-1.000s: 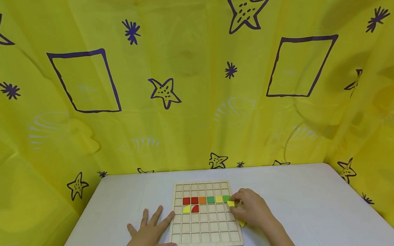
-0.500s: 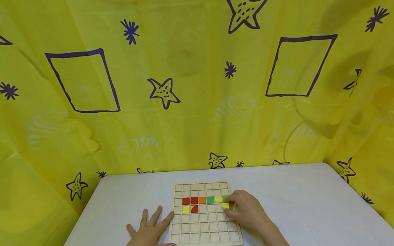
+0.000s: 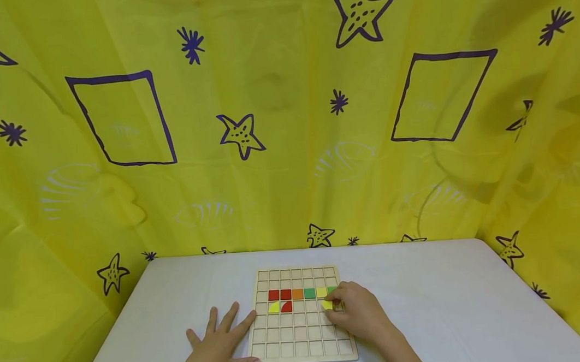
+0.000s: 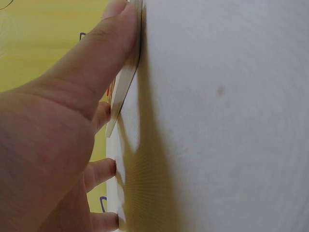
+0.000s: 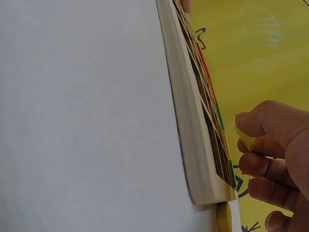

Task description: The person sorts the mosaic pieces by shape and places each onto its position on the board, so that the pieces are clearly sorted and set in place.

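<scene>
With 12 o'clock away from the person, a grid board (image 3: 300,333) lies on the table (image 3: 438,293), a curtain (image 3: 290,181) behind at 12. Six tiles (image 3: 298,294) run along the board's third row from 12 o'clock; two more tiles (image 3: 287,307) sit before them, toward 10. The left grip (image 3: 217,346) touches the board's edge from 8 o'clock. The right grip (image 3: 358,311), at 3, holds a pinched tile (image 3: 327,305) over the fourth row; a loose tile (image 5: 223,217) lies just outside the 3 o'clock edge.
</scene>
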Demonstrator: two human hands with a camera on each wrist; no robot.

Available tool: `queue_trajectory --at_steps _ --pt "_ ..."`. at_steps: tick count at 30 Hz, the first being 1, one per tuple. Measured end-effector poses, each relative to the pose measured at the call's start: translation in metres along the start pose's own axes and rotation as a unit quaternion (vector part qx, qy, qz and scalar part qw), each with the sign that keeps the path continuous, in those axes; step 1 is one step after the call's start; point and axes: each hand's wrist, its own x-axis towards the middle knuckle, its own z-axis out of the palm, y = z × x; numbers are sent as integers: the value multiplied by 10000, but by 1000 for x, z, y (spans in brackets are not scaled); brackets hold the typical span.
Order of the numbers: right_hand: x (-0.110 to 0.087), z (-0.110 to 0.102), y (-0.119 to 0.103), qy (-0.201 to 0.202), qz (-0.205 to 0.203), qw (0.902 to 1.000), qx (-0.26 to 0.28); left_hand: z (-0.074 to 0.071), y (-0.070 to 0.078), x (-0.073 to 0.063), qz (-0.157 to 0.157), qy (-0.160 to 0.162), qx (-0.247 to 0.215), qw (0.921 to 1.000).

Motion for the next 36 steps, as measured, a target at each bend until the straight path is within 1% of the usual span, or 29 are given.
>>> queue_trajectory --at_steps 5,9,15,21,28,36 --pt "0 0 -2 12 -29 9999 112 0 1 1 -74 -66 32 9999" --pt "2 0 -5 46 -35 9998 193 -1 0 1 -60 -46 33 10000" --pt "8 0 -12 124 -270 9994 182 -4 -1 0 -69 24 3 10000" --pt "11 2 -17 1 -222 9995 207 -3 -1 -1 -38 -40 -8 10000" --pt "14 4 -22 16 -272 9988 412 -3 2 0 -135 -103 -11 9999" --pt "17 6 -25 -8 -310 9983 503 -4 2 0 -142 -100 -28 9998"
